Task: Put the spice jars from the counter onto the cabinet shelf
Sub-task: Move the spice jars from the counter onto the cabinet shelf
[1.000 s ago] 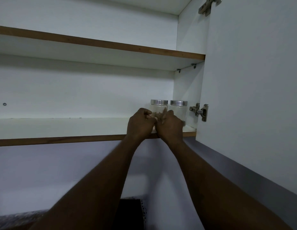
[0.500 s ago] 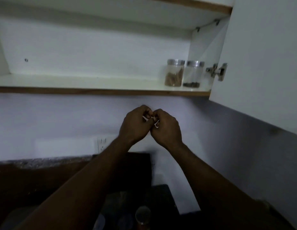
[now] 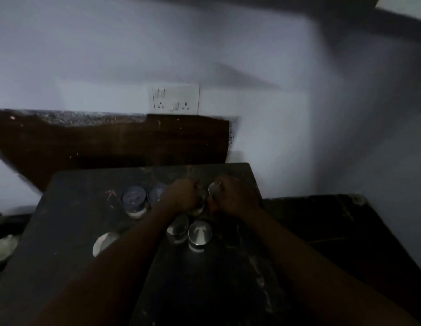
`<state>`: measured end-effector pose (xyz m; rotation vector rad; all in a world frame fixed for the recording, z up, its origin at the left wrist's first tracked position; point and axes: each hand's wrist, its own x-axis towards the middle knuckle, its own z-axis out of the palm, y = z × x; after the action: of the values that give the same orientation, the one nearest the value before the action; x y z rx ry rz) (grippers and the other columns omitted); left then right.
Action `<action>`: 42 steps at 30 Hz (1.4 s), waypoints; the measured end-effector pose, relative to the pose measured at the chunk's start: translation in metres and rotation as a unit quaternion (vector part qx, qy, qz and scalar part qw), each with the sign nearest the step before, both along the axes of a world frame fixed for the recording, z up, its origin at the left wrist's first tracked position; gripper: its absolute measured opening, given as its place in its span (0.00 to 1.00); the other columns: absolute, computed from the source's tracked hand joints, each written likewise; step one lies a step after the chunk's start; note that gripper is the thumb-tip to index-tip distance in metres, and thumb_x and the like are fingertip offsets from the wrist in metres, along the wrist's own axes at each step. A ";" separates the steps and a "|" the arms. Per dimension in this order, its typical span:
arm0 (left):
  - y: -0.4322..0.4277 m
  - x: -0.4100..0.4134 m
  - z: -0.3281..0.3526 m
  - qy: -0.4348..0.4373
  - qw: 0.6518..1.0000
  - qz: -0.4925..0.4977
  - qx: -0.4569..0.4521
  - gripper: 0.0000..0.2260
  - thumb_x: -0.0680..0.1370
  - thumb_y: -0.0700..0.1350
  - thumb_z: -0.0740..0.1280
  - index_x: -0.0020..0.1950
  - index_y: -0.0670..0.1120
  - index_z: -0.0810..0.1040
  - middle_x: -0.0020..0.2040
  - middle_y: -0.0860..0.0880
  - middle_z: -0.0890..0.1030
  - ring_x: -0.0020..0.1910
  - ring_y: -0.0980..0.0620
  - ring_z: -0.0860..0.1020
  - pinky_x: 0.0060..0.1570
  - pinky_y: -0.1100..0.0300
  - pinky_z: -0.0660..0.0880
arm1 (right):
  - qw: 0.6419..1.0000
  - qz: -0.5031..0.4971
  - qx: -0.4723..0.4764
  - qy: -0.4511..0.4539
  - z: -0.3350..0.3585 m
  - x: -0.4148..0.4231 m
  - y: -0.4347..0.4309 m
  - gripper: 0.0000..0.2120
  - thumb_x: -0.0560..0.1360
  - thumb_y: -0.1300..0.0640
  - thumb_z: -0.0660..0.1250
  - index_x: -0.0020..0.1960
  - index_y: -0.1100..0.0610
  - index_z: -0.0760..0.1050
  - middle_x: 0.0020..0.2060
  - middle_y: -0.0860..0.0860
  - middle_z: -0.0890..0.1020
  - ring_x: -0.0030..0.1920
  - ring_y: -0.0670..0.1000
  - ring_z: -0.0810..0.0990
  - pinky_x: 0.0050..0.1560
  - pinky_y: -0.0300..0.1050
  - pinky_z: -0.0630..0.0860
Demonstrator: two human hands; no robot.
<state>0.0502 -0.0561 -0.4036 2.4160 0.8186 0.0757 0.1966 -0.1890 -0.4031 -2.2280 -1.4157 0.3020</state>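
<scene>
— Dim counter (image 3: 70,267), dark top: where are the spice jars (image 3: 199,232)?
— Clustered mid-counter, lids up. Left hand (image 3: 181,196) and right hand (image 3: 233,197) each seem curled around one; blur hides the fingers. Wall socket (image 3: 175,98) behind.

The whole view is dim and smeared by motion. The left hand (image 3: 182,196) covers nearly all of one jar (image 3: 197,209), so only a sliver of its rim shows, and whether the fingers are closed on it cannot be told. The right hand (image 3: 233,196) hides the body of another jar (image 3: 214,188), leaving part of its lid. The left forearm (image 3: 125,262) crosses over a lid (image 3: 103,242) and a further jar (image 3: 179,227). Jar contents are perhaps pale, too blurred to name. A pale object (image 3: 3,248) is cut by the left edge.
</scene>
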 end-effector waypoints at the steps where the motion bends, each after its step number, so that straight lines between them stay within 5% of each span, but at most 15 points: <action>1: -0.006 -0.007 -0.015 0.023 1.000 0.002 -0.017 0.13 0.78 0.51 0.70 0.60 0.48 0.78 0.51 0.49 0.81 0.52 0.47 0.82 0.45 0.58 0.72 | 0.999 -0.001 -0.033 0.012 -0.014 -0.008 -0.004 0.10 0.78 0.47 0.68 0.57 0.51 0.77 0.50 0.49 0.81 0.50 0.51 0.81 0.50 0.46 0.77; 6: -0.028 -0.026 -0.067 0.128 0.991 -0.019 -0.037 0.17 0.75 0.48 0.72 0.63 0.50 0.77 0.57 0.48 0.82 0.55 0.49 0.81 0.53 0.54 0.79 | 0.990 0.013 -0.128 0.057 -0.063 -0.033 -0.018 0.14 0.75 0.49 0.72 0.59 0.48 0.75 0.56 0.48 0.81 0.54 0.49 0.81 0.55 0.48 0.79; 12: -0.040 -0.035 -0.091 0.124 0.990 -0.055 0.043 0.26 0.74 0.52 0.72 0.71 0.48 0.74 0.65 0.45 0.78 0.63 0.45 0.76 0.66 0.52 0.71 | 0.970 0.019 -0.213 0.117 -0.092 -0.045 -0.022 0.40 0.68 0.43 0.78 0.74 0.49 0.65 0.71 0.52 0.71 0.69 0.55 0.73 0.66 0.56 0.74; 15: -0.046 -0.035 -0.097 0.132 0.989 -0.070 0.009 0.28 0.75 0.50 0.73 0.74 0.47 0.71 0.68 0.46 0.76 0.67 0.46 0.73 0.70 0.53 0.66 | 0.959 0.020 -0.250 0.128 -0.106 -0.054 -0.020 0.49 0.68 0.44 0.79 0.80 0.51 0.55 0.76 0.54 0.66 0.73 0.58 0.69 0.70 0.58 0.71; 19: -0.050 -0.037 -0.102 0.114 0.991 -0.055 -0.040 0.31 0.75 0.45 0.73 0.76 0.45 0.68 0.70 0.44 0.76 0.67 0.44 0.74 0.66 0.53 0.69 | 0.971 -0.003 -0.230 0.067 -0.121 -0.072 -0.021 0.40 0.70 0.44 0.75 0.75 0.52 0.59 0.69 0.57 0.72 0.64 0.59 0.76 0.63 0.57 0.77; 23: -0.047 -0.041 -0.098 0.054 0.995 -0.079 0.009 0.21 0.76 0.47 0.71 0.69 0.47 0.76 0.64 0.47 0.80 0.63 0.47 0.77 0.64 0.59 0.66 | 0.964 0.012 -0.241 0.108 -0.115 -0.063 -0.019 0.42 0.70 0.41 0.76 0.77 0.49 0.61 0.74 0.52 0.69 0.72 0.56 0.71 0.70 0.56 0.70; 26: -0.043 -0.039 -0.087 0.005 0.996 -0.074 0.045 0.17 0.76 0.50 0.69 0.65 0.52 0.77 0.58 0.51 0.82 0.57 0.48 0.81 0.60 0.54 0.74 | 0.974 -0.040 -0.178 0.131 -0.099 -0.048 -0.027 0.40 0.62 0.36 0.76 0.70 0.41 0.65 0.69 0.48 0.74 0.68 0.55 0.74 0.67 0.59 0.73; 29: -0.036 -0.026 -0.067 -0.014 0.996 -0.065 -0.056 0.25 0.75 0.47 0.71 0.71 0.56 0.71 0.65 0.53 0.79 0.62 0.54 0.78 0.61 0.54 0.75 | 0.980 -0.075 -0.085 0.164 -0.079 -0.034 -0.030 0.38 0.61 0.32 0.68 0.69 0.41 0.68 0.66 0.47 0.77 0.67 0.53 0.75 0.67 0.56 0.74; 32: -0.026 -0.008 -0.037 -0.094 0.986 -0.081 -0.112 0.32 0.70 0.49 0.76 0.72 0.58 0.69 0.62 0.56 0.79 0.59 0.68 0.75 0.55 0.73 0.69 | 0.977 -0.099 -0.009 0.188 -0.053 -0.018 -0.019 0.34 0.69 0.45 0.75 0.72 0.47 0.69 0.66 0.49 0.77 0.65 0.47 0.75 0.64 0.35 0.68; 34: -0.019 0.004 -0.014 -0.127 0.980 -0.094 -0.124 0.34 0.69 0.53 0.78 0.72 0.59 0.67 0.61 0.58 0.79 0.57 0.70 0.76 0.52 0.76 0.68 | 0.977 -0.103 0.026 0.187 -0.029 -0.005 -0.012 0.33 0.71 0.53 0.78 0.72 0.49 0.68 0.62 0.46 0.77 0.60 0.43 0.74 0.57 0.27 0.65; 37: -0.008 0.018 0.013 -0.159 0.978 -0.080 -0.109 0.33 0.71 0.53 0.77 0.72 0.59 0.66 0.61 0.60 0.77 0.60 0.58 0.78 0.51 0.72 0.71 | 0.965 -0.104 0.099 0.219 0.005 0.010 -0.013 0.33 0.71 0.59 0.77 0.71 0.48 0.67 0.61 0.46 0.76 0.58 0.46 0.77 0.51 0.30 0.73; 39: -0.005 0.025 0.031 -0.200 0.973 -0.062 -0.092 0.31 0.68 0.60 0.76 0.67 0.64 0.67 0.58 0.63 0.76 0.57 0.61 0.78 0.50 0.68 0.75 | 0.949 -0.112 0.173 0.238 0.025 0.015 -0.016 0.31 0.72 0.61 0.76 0.68 0.47 0.66 0.63 0.48 0.75 0.61 0.48 0.78 0.49 0.28 0.76; 42: -0.006 0.037 0.058 -0.252 0.967 -0.023 -0.010 0.29 0.68 0.65 0.74 0.66 0.61 0.69 0.59 0.60 0.75 0.55 0.62 0.76 0.50 0.65 0.75 | 0.924 -0.131 0.240 0.269 0.056 0.012 -0.014 0.28 0.70 0.52 0.78 0.64 0.45 0.68 0.60 0.42 0.78 0.57 0.44 0.80 0.49 0.34 0.80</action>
<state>0.0875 -0.0618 -0.3455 2.2419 0.5217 0.6321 0.2082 -0.2034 -0.3475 -1.7186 -0.7815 0.3890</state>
